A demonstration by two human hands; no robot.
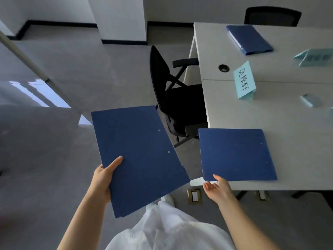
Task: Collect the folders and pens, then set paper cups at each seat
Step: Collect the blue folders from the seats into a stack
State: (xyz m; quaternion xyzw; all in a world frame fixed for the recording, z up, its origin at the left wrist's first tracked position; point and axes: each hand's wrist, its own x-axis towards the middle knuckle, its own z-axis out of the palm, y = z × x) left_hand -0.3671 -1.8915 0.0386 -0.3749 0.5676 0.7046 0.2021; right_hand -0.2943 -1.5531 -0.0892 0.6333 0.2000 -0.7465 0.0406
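Note:
My left hand (101,179) grips a blue folder (138,156) by its near left edge, thumb on the cover, and holds it in the air over the floor. A second blue folder (236,154) lies on the white table (292,123) and overhangs the table's left corner. My right hand (217,189) pinches that folder's near left corner, thumb on top and fingers below. A third blue folder (249,39) lies at the far end of the table. No pens or paper cups show.
A black office chair (173,98) is tucked at the table's left end, and another chair (272,16) stands at the far side. Pale green name cards (245,81) stand on the table. Floor sockets (194,195) sit under the near edge. Open grey floor lies to the left.

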